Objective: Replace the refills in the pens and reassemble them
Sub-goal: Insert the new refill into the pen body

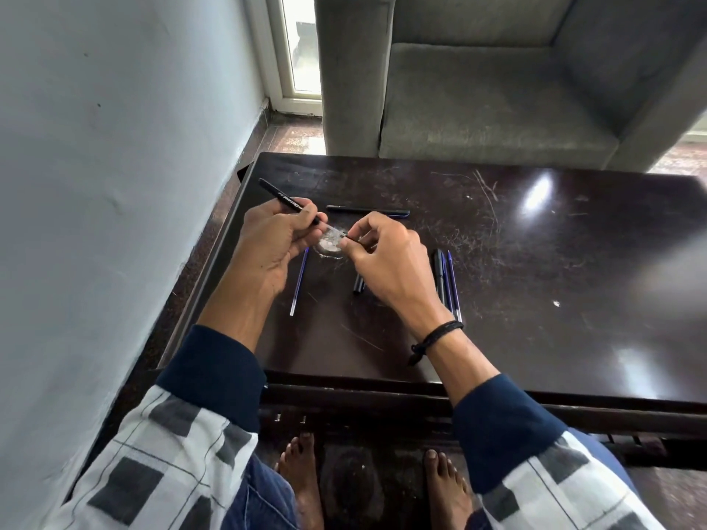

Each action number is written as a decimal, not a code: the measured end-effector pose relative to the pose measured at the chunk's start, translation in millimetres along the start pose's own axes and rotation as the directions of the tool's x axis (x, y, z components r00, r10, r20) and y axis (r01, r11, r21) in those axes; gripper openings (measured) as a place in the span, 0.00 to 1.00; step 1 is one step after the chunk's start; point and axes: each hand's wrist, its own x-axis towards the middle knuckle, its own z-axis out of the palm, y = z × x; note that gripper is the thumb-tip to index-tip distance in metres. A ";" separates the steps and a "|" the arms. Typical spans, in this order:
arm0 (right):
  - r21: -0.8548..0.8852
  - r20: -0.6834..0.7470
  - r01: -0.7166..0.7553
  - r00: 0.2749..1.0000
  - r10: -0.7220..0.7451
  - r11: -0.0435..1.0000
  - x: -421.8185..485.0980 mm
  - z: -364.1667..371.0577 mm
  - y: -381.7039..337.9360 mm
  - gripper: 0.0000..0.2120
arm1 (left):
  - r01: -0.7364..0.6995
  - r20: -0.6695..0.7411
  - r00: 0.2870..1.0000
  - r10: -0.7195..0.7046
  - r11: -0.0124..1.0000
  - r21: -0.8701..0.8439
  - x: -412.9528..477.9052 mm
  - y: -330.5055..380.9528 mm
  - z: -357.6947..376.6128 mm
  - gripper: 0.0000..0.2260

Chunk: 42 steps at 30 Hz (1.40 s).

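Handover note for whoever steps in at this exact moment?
Left hand grips a black pen barrel. Right hand pinches a refill at the barrel's open end, not fully in. On the table: a loose refill at left, a far pen, a short black part, a black pen beside two blue refills at right. Done: cannot tell. Left: seat this refill, close the pen, do the others.

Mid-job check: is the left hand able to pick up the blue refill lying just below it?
Probably not yet: the left hand grips the black pen barrel. The blue refill lies uncovered beside it, so only the full grip hinders.
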 end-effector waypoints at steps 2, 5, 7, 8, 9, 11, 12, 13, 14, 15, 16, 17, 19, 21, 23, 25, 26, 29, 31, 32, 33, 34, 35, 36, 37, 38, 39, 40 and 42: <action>-0.019 0.008 0.000 1.000 0.000 1.000 1.7 0.6 2.2 0.03 | -0.006 -0.034 0.999 0.006 1.000 -0.027 2.6 2.4 -3.5 0.05; -0.030 0.039 -0.004 0.999 0.005 1.000 1.3 2.8 3.1 0.05 | -0.004 -0.033 0.999 0.003 1.000 -0.029 2.5 1.5 -3.3 0.05; -0.066 0.062 0.004 0.998 0.000 0.998 0.2 4.6 2.9 0.08 | -0.005 -0.015 1.000 0.005 1.000 -0.012 1.1 -1.0 -0.3 0.05; -0.081 0.074 0.012 0.997 -0.006 0.997 -0.1 5.2 3.2 0.09 | -0.007 -0.005 1.000 0.007 1.000 -0.002 0.5 -1.9 1.4 0.05; -0.093 0.087 0.019 0.996 -0.011 0.995 -0.3 5.4 3.2 0.09 | -0.009 0.006 1.000 0.009 1.000 0.008 -0.4 -2.0 2.5 0.05; -0.120 0.111 0.030 0.994 -0.017 0.992 -0.6 5.3 3.5 0.10 | -0.004 0.033 0.999 0.003 1.000 0.029 -1.8 -2.5 3.6 0.04; -0.133 0.120 0.036 0.993 -0.020 0.990 -0.7 5.2 3.8 0.10 | 0.001 0.054 0.999 -0.004 0.999 0.044 -2.7 -2.6 3.9 0.03; -0.145 0.127 0.042 0.992 -0.024 0.989 -1.1 5.0 3.8 0.10 | 0.008 0.079 0.997 -0.012 0.998 0.060 -4.3 -2.5 4.9 0.02; -0.150 0.130 0.050 0.991 -0.030 0.987 -1.6 4.8 3.4 0.11 | 0.014 0.101 0.995 -0.021 0.997 0.077 -6.0 -2.8 6.2 0.02; -0.153 0.133 0.056 0.990 -0.035 0.987 -2.3 4.4 2.7 0.11 | 0.020 0.120 0.992 -0.030 0.996 0.088 -7.9 -3.4 8.0 0.02; -0.153 0.135 0.062 0.990 -0.041 0.986 -3.0 4.1 2.2 0.11 | 0.023 0.136 0.990 -0.036 0.995 0.096 -9.6 -4.2 9.8 0.02; -0.155 0.136 0.065 0.990 -0.044 0.986 -3.4 3.8 1.9 0.12 | 0.020 0.148 0.988 -0.035 0.995 0.102 -11.0 -4.8 11.5 0.03; -0.166 0.132 0.063 0.990 -0.041 0.984 -3.2 2.7 1.7 0.12 | 0.006 0.145 0.989 -0.020 0.995 0.100 -11.1 -6.0 13.1 0.04; -0.175 0.112 0.048 0.993 -0.028 0.983 -2.9 1.0 1.2 0.14 | -0.006 0.111 0.994 -0.003 0.996 0.085 -8.4 -6.4 11.4 0.03; -0.172 0.081 0.027 0.997 -0.013 0.985 -2.5 -0.6 1.0 0.15 | -0.010 0.066 0.998 0.006 0.998 0.069 -5.0 -6.1 7.8 0.02; -0.167 0.057 0.011 0.998 -0.002 0.986 -1.9 -1.6 1.2 0.13 | -0.013 0.026 1.000 0.012 0.999 0.045 -1.9 -5.1 4.3 0.04; -0.164 0.053 0.008 0.999 0.000 0.986 -1.6 -1.6 1.6 0.12 | -0.015 0.011 1.000 0.015 0.999 0.032 -0.8 -4.6 2.8 0.04; -0.155 0.058 0.010 0.998 -0.001 0.988 -1.3 0.0 2.0 0.10 | -0.010 0.011 1.000 0.010 1.000 0.019 -0.5 -4.1 2.2 0.03; -0.158 0.062 0.024 0.998 -0.014 0.987 -1.5 1.9 2.2 0.10 | 0.001 0.064 0.998 -0.004 0.999 0.051 -3.3 -5.8 5.7 0.01; -0.157 0.062 0.030 0.998 -0.020 0.987 -1.5 2.6 2.6 0.09 | 0.003 0.090 0.996 -0.010 0.997 0.072 -5.1 -7.0 7.7 0.02; -0.157 0.062 0.034 0.998 -0.025 0.987 -1.4 2.8 2.9 0.09 | 0.002 0.107 0.994 -0.011 0.996 0.088 -6.4 -8.2 9.7 0.02; -0.155 0.060 0.038 0.998 -0.029 0.987 -1.4 2.7 3.6 0.09 | -0.004 0.114 0.994 -0.008 0.995 0.099 -7.1 -8.8 11.0 0.03; -0.152 0.057 0.039 0.998 -0.031 0.988 -1.3 2.6 4.0 0.09 | -0.007 0.115 0.993 -0.004 0.995 0.102 -7.4 -9.0 11.7 0.03; -0.147 0.056 0.042 0.998 -0.034 0.988 -1.2 2.3 4.6 0.09 | -0.006 0.114 0.993 -0.005 0.995 0.099 -7.7 -8.9 12.0 0.03; -0.142 0.057 0.042 0.998 -0.034 0.989 -0.9 2.4 5.2 0.09 | 0.000 0.114 0.993 -0.010 0.996 0.090 -7.7 -8.9 12.0 0.03; -0.138 0.060 0.042 0.998 -0.034 0.990 -0.6 2.8 5.5 0.09 | 0.005 0.114 0.993 -0.015 0.996 0.084 -7.6 -8.8 11.8 0.02; -0.137 0.066 0.041 0.997 -0.032 0.990 -0.3 3.6 5.5 0.08 | 0.009 0.117 0.993 -0.019 0.997 0.082 -7.5 -9.1 11.7 0.02; -0.139 0.070 0.041 0.997 -0.031 0.989 -0.2 4.8 5.9 0.08 | 0.011 0.124 0.992 -0.021 0.996 0.084 -7.5 -9.7 11.6 0.01; -0.149 0.069 0.030 0.997 -0.020 0.988 0.2 6.7 6.9 0.10 | 0.011 0.140 0.990 -0.023 0.996 0.089 -7.8 -11.0 12.5 0.01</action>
